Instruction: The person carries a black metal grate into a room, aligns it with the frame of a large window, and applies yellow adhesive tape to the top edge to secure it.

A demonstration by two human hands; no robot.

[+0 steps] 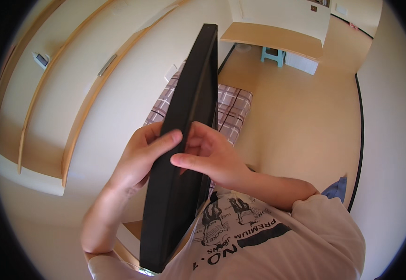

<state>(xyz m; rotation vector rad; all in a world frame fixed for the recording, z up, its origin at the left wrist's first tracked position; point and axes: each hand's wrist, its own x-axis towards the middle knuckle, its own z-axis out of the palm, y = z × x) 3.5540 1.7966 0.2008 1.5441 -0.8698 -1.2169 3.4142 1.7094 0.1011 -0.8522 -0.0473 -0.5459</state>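
Note:
A large, flat, black rectangular object [163, 224], like a deep frame or shallow box, stands on edge in front of my chest. Its narrow side faces up toward me, and its right face looks recessed and dark. My left hand [144, 151] grips it from the left, thumb over the narrow side and fingers behind the left face. From the right, my right hand [217, 161] closes on it with the thumb on the narrow side and curled fingers against the right face. The two thumbs are close together near the middle. What the far face looks like is hidden.
Beyond the object is a surface with a plaid cover [235, 105]. Wooden wall shelves [88, 98] curve along the left, one holding a small white device [40, 59]. A wooden desk [273, 37] stands at the back, with a teal stool [272, 57] under it. Blue cloth [335, 189] lies at right.

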